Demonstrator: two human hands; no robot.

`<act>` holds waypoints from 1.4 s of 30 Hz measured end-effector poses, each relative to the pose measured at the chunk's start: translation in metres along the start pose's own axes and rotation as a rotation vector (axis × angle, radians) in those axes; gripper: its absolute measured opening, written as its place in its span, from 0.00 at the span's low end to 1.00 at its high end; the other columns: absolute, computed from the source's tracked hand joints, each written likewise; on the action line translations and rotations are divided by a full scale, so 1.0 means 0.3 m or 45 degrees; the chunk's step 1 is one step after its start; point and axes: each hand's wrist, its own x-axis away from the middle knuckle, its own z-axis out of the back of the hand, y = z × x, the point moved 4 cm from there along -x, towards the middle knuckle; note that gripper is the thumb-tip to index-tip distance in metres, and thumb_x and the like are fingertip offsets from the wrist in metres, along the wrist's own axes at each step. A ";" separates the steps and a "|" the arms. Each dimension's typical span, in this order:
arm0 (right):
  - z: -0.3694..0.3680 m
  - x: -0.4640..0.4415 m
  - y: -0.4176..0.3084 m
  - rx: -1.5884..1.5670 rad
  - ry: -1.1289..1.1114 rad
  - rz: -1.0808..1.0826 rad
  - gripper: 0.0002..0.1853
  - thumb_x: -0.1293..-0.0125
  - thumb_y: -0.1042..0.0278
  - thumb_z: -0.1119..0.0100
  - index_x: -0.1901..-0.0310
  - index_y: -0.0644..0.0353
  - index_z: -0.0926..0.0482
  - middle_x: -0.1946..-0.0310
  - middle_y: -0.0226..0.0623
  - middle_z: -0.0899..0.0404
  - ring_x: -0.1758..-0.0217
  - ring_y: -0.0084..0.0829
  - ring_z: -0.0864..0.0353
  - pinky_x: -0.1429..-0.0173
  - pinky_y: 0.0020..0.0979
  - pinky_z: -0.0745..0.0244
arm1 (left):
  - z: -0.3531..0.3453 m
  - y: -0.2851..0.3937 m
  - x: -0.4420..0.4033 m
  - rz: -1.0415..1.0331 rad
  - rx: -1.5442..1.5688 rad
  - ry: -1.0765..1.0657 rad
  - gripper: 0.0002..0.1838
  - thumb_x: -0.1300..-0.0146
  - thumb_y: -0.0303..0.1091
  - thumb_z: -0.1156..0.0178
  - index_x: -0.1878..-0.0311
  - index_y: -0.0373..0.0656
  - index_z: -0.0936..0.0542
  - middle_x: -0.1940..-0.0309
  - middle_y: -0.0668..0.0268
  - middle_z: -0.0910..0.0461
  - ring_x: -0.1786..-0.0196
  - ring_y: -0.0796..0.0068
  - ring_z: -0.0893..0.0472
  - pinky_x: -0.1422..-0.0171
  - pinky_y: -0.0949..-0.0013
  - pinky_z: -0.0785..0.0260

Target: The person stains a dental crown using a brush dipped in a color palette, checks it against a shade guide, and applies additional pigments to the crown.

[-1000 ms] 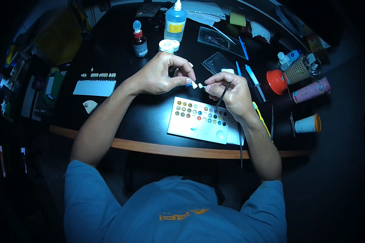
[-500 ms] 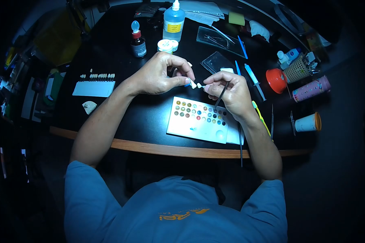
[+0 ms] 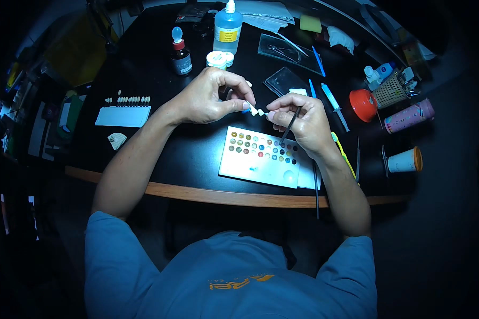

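My left hand [image 3: 210, 101] is closed in a pinch on a small cream dental crown [image 3: 253, 111]. Close beside the crown is a tooth-shaped shade tab [image 3: 261, 112], whose stem is pinched by my right hand [image 3: 302, 121]. Between the fingers of that same hand a thin dark-handled brush [image 3: 290, 126] slants down over the palette. The white palette [image 3: 234, 169], with rows of coloured paste wells, lies just below both hands. Whether the crown and tab touch is too small to tell.
On the left lie a shade guide [image 3: 122, 116] with tooth tabs and a plaster piece [image 3: 117, 141]. Bottles, including a large clear one [image 3: 228, 34], stand behind. To the right are a syringe [image 3: 335, 109], a red bowl [image 3: 362, 105] and a white cup [image 3: 402, 161].
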 end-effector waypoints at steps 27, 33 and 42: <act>-0.002 0.022 -0.080 0.303 0.204 0.652 0.08 0.38 0.70 0.24 0.60 0.65 0.09 0.67 0.43 0.09 0.67 0.28 0.10 0.63 0.27 0.18 | -0.002 0.026 -0.003 -0.118 0.283 0.287 0.10 0.32 0.28 0.30 0.52 0.35 0.12 0.67 0.62 0.13 0.68 0.81 0.18 0.59 0.77 0.23; -0.025 0.025 -0.069 0.162 0.222 0.667 0.09 0.36 0.74 0.25 0.55 0.65 0.10 0.64 0.42 0.09 0.62 0.28 0.09 0.59 0.26 0.15 | -0.009 0.055 0.004 -0.081 0.182 0.322 0.09 0.33 0.28 0.28 0.53 0.35 0.10 0.67 0.62 0.11 0.66 0.81 0.16 0.58 0.77 0.23; -0.024 0.030 -0.064 0.138 0.211 0.652 0.10 0.35 0.73 0.24 0.53 0.64 0.10 0.62 0.41 0.09 0.60 0.26 0.10 0.58 0.24 0.16 | -0.018 0.055 0.007 -0.125 0.170 0.320 0.09 0.33 0.29 0.28 0.53 0.37 0.10 0.64 0.61 0.10 0.63 0.80 0.13 0.56 0.77 0.22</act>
